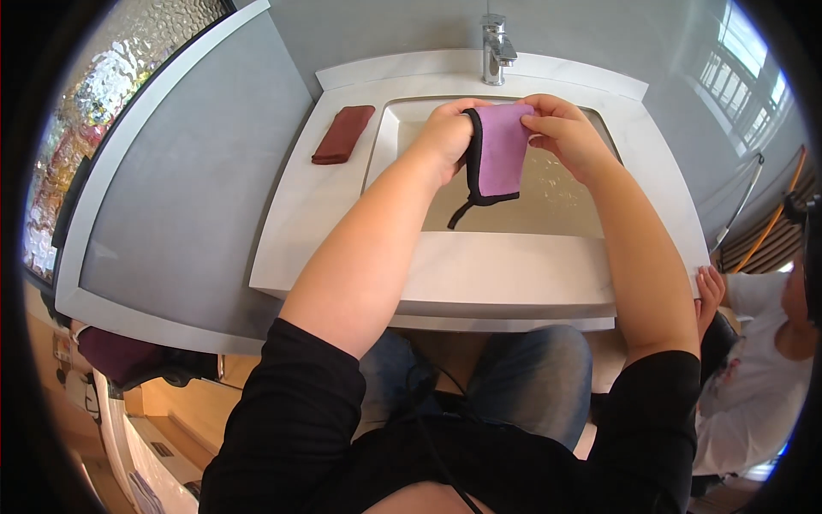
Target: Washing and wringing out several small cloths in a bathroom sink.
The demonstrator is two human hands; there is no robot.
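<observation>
A purple cloth of narrow, roughly rectangular outline, with black edging visible along its left side and lower edge, hangs nearly upright over the basin, slightly tilted. A short black strap trails from its lower left corner. The upper left edge is held in the left hand, the upper right edge in the fingers of the right hand.

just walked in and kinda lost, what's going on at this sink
A person's left grip and right grip hold a black-edged purple cloth above a sink. A short black strap dangles from its lower left corner. A folded dark red cloth lies on the counter left of the sink. A tap stands behind the sink. Another person's hand is at the counter's right edge.
</observation>
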